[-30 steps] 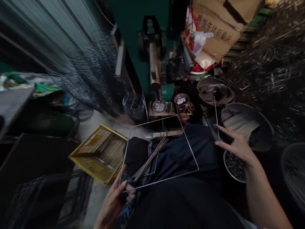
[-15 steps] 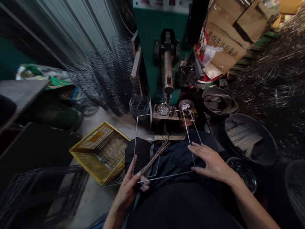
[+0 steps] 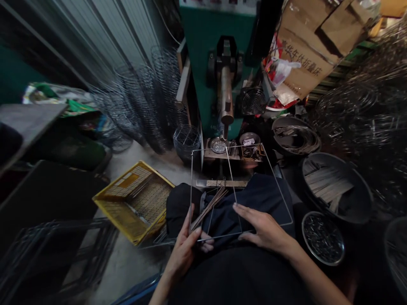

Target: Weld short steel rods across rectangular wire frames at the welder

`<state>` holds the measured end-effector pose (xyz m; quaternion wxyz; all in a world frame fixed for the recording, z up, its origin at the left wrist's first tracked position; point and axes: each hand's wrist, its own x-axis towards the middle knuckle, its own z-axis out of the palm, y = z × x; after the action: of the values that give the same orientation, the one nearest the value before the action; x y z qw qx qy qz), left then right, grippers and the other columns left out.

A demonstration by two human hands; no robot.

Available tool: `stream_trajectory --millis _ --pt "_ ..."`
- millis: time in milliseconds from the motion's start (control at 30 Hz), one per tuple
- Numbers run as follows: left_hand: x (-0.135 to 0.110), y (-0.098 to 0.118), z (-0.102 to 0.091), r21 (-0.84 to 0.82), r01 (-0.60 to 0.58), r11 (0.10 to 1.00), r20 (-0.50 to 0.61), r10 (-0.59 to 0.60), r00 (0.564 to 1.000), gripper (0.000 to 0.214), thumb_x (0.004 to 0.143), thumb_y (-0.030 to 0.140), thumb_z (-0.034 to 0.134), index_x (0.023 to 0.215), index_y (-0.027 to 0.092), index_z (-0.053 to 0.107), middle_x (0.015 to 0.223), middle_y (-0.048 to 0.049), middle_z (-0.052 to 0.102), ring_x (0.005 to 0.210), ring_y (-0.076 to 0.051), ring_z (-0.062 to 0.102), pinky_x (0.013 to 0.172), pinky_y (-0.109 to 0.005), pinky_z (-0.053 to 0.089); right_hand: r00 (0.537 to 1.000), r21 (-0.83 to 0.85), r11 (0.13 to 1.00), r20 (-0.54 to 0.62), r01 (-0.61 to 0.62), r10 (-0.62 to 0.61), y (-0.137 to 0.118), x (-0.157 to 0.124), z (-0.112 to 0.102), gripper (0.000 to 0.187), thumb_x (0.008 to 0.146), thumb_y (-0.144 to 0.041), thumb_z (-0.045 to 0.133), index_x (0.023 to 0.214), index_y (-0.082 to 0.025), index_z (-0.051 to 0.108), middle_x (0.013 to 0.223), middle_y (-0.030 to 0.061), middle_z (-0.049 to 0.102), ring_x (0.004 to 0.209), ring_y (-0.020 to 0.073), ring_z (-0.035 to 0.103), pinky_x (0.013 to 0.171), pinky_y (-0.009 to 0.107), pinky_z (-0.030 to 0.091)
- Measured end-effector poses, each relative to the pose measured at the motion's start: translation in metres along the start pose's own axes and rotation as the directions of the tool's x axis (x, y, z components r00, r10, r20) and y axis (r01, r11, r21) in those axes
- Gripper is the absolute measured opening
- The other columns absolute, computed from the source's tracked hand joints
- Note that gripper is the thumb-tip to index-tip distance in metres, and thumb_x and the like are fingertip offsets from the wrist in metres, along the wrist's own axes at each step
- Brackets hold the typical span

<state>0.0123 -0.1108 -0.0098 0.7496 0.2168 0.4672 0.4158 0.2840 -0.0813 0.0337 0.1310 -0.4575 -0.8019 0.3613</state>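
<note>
A bent wire frame (image 3: 230, 171) spans the space above my lap, its far edge close to the tip of the machine's metal arm (image 3: 227, 99). My left hand (image 3: 187, 243) grips its near left side between thumb and fingers. My right hand (image 3: 265, 228) has its thumb and fingertips on a middle wire, near the lower corner. A bundle of thin metal rods (image 3: 212, 205) lies on my lap beside the left hand, its near end partly hidden by the fingers. Under the arm's tip sits a dish of small metal bits (image 3: 218, 145).
On the left a yellow crate (image 3: 133, 203) stands on the floor, with wire coils (image 3: 140, 106) behind it. On the right are a basin of rods (image 3: 333, 186), a bowl of small metal parts (image 3: 322, 238) and a cardboard box (image 3: 305, 55). The green machine (image 3: 203, 84) faces me.
The wire frame has turned, and its right part now reaches farther right. My left hand has shifted slightly right, while my right hand has moved left along with its grip on the wire.
</note>
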Motion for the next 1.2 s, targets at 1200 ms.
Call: stream_trajectory --millis 1200 --pt "-0.007 0.008 0.019 -0.095 -0.077 0.992 0.013 0.079 0.997 0.090 0.092 0.031 0.059 0.155 0.035 -0.005 0.067 -0.0012 0.070 0.053 -0.017 0.066 0.055 -0.028 0.054 1.000 0.073 0.997 -0.014 -0.021 0.022 0.003 0.002 -0.009 0.087 0.081 -0.013 0.069 0.154 -0.036 0.027 0.155 0.0010 0.037 0.136 0.0214 0.045 0.109 0.034 0.044"
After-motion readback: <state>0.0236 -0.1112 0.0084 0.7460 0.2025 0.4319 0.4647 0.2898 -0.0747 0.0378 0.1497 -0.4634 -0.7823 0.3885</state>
